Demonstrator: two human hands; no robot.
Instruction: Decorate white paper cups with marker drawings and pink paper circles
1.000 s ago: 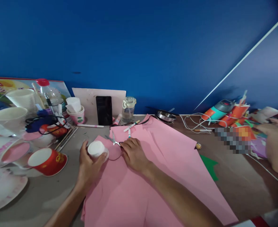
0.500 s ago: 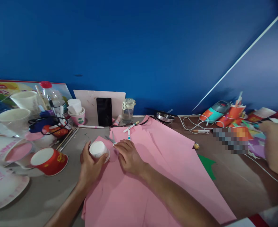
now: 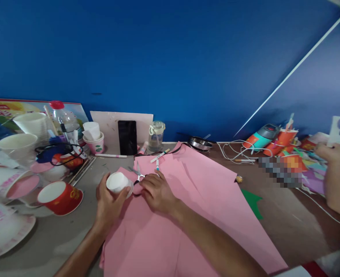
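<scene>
My left hand [image 3: 110,202] is wrapped round a small white paper cup [image 3: 118,181], which is tilted. Close to its right side, my right hand [image 3: 158,194] has its fingers bent and pinched on a small rounded pink paper piece [image 3: 138,188] beside the cup. A pair of scissors [image 3: 140,176] lies just beyond the right fingertips, its handles partly hidden by the pink piece and the hand. Under both hands spread large pink paper sheets [image 3: 210,200]. Two markers [image 3: 159,156] lie past the right hand.
On the left are a red paper cup [image 3: 60,198], stacked white cups [image 3: 31,123] and a bottle [image 3: 62,115]. A phone [image 3: 127,136] and a glass jar [image 3: 157,134] stand at the back. Another person's hand [image 3: 333,154] holds a white cut-out at right, near cables [image 3: 230,152].
The cup in my left hand has shifted slightly left. My right hand has moved a little, showing more of the scissors. The other person's hand has raised a white cut-out.
</scene>
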